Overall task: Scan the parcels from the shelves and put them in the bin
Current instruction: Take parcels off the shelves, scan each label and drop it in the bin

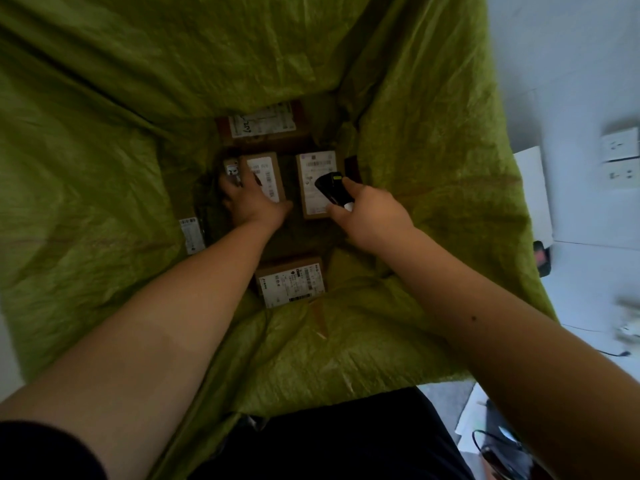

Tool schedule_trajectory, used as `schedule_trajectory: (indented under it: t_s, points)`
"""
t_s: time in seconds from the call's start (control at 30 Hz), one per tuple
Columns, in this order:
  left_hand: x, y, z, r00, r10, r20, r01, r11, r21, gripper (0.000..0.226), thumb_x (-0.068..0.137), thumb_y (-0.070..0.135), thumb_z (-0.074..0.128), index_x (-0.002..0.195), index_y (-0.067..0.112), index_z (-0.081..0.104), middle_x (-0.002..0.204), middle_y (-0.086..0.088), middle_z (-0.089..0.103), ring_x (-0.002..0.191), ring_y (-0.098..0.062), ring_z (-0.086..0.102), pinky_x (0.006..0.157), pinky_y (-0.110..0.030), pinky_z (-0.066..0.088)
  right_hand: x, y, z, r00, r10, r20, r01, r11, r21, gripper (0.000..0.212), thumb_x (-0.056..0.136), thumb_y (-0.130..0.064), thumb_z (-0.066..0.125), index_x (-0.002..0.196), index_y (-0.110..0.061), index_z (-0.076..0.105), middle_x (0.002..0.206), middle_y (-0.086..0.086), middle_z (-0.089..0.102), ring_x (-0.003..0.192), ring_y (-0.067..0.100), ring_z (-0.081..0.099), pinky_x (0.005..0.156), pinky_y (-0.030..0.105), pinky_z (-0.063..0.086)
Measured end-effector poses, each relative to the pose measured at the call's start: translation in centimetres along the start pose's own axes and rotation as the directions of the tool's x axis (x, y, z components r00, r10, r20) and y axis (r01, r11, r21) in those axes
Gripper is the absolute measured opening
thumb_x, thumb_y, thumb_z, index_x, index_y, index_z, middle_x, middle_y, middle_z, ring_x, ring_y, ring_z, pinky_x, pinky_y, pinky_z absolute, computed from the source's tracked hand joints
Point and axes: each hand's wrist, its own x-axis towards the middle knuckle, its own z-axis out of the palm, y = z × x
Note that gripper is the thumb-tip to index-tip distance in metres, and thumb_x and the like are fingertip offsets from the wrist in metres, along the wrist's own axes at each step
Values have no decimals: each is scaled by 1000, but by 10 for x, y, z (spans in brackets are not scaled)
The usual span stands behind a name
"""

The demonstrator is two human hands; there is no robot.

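Observation:
I look down into a deep bin lined with a green bag [104, 168]. Several brown cardboard parcels with white labels lie at its bottom. My left hand [251, 200] reaches down to one small parcel [268, 174]; its spread fingers lie on the parcel's near end and left side, with the thumb out at the near right corner. My right hand [370, 216] grips a black handheld scanner [330, 187], which hovers over a second parcel [317, 168]. Another parcel [263, 128] lies at the far side and one more [292, 280] nearest me.
A small labelled item [231, 168] sits left of my left fingers, and a label [189, 233] shows against the bag's left wall. Outside the bin on the right are a white wall with sockets [620, 157], a pale floor with a dark device [541, 258], and cables [495, 445].

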Motion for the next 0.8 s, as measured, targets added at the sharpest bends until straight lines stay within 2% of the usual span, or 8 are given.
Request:
schedule_trajectory:
  t_s: [0.2,0.53,0.63,0.73,0.8]
  points:
    - [4,-4,0,998,66,22,-66,998,17,106,88,32,83,167,33,12,172,-7,-12,156,-39,18,123,-51,34,-8,1,-1,1000,5,5,-5,999,-38,75,98,-63,54,162,-35,27,144,15,52,122,32,57,96,48,55]
    - [3,0,-10,990,125,66,-130,989,77,96,93,17,75,167,31,16,172,-6,-14,158,-35,15,126,-41,29,-22,6,-11,999,32,-18,-33,996,-77,76,97,-65,53,161,-38,26,139,17,53,118,35,58,95,51,54]
    - [4,-1,-12,987,150,57,-156,979,129,95,92,18,75,167,32,18,173,-4,-14,159,-36,7,128,-47,25,-27,8,-16,999,23,-26,-25,996,-89,75,97,-65,52,162,-36,26,138,18,53,117,35,59,95,50,54]
    - [-3,2,-8,957,289,30,-285,909,304,96,88,29,77,165,35,20,173,-6,-9,159,-39,-3,129,-57,6,-30,11,-18,999,23,-27,-25,995,-98,74,97,-65,51,161,-37,27,135,19,53,114,36,59,94,49,54]
    - [-8,11,-2,893,446,59,-436,825,358,97,86,39,78,165,31,21,174,-11,-5,159,-40,-3,127,-59,-1,-30,12,-19,999,30,-30,-33,993,-113,73,97,-65,51,161,-38,27,133,20,53,114,37,58,93,49,54]
